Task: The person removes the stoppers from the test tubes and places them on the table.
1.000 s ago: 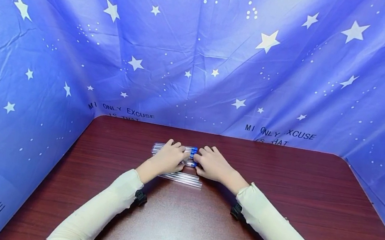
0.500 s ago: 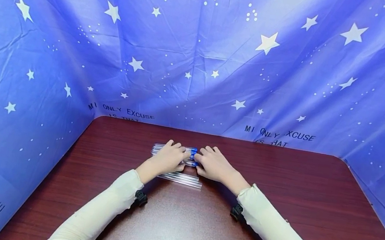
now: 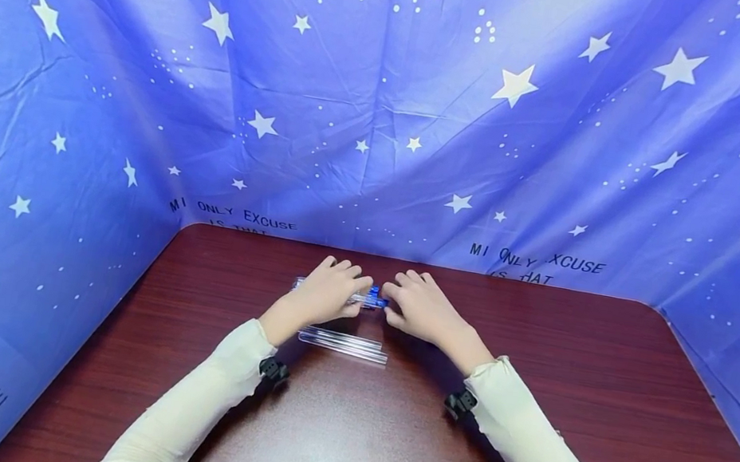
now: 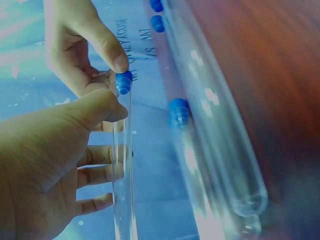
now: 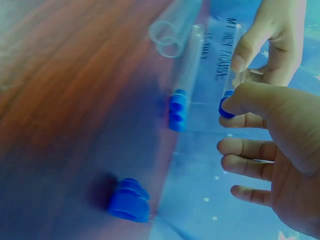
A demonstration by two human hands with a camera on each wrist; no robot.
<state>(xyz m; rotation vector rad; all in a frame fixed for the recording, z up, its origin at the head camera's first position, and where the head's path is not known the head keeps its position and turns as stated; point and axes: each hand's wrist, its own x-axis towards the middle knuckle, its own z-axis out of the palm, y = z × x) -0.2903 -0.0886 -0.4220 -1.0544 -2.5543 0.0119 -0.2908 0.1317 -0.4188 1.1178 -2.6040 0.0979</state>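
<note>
Between both hands is a clear test tube (image 4: 123, 175) with a blue stopper (image 4: 124, 82) in its mouth. My left hand (image 3: 331, 293) grips the tube just below the stopper, thumb on one side and fingers on the other. My right hand (image 3: 429, 309) pinches the blue stopper between thumb and forefinger, as the right wrist view shows, its other fingers loosely extended. Other stoppered tubes (image 5: 187, 70) lie on the table behind, partly hidden by my left hand in the head view.
Several unstoppered test tubes (image 3: 345, 344) lie side by side nearer the body on the dark red wooden table (image 3: 337, 436). Loose blue stoppers (image 5: 129, 200) sit near my right hand. A blue star-patterned curtain (image 3: 376, 103) surrounds the table's far side.
Both hands have shifted slightly away from the body, and the nearest stoppered tube has come up off the table with them. The unstoppered tubes have stayed put.
</note>
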